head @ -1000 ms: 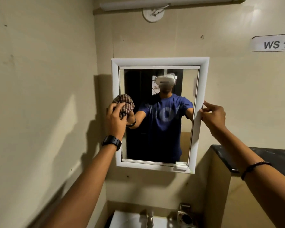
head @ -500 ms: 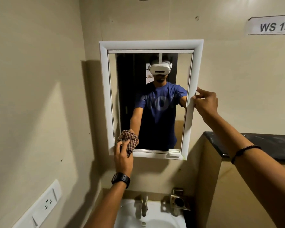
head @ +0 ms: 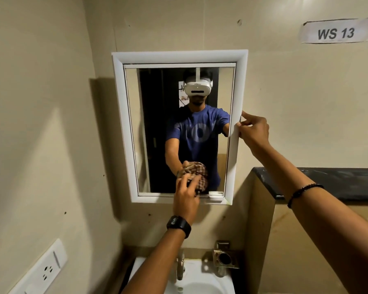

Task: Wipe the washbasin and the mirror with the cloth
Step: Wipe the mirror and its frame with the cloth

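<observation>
My left hand [head: 186, 199] presses the bunched cloth [head: 197, 175] against the mirror [head: 157, 128], low on the glass, fingers curled around it. Right hand [head: 254, 131] pinches the mirror's right frame edge. Cloth looks soft, light; grip its bulk. Glass is likely fragile; press moderately.

Paper label [head: 336, 31] taped on wall, upper right, reads "WS 13".
</observation>
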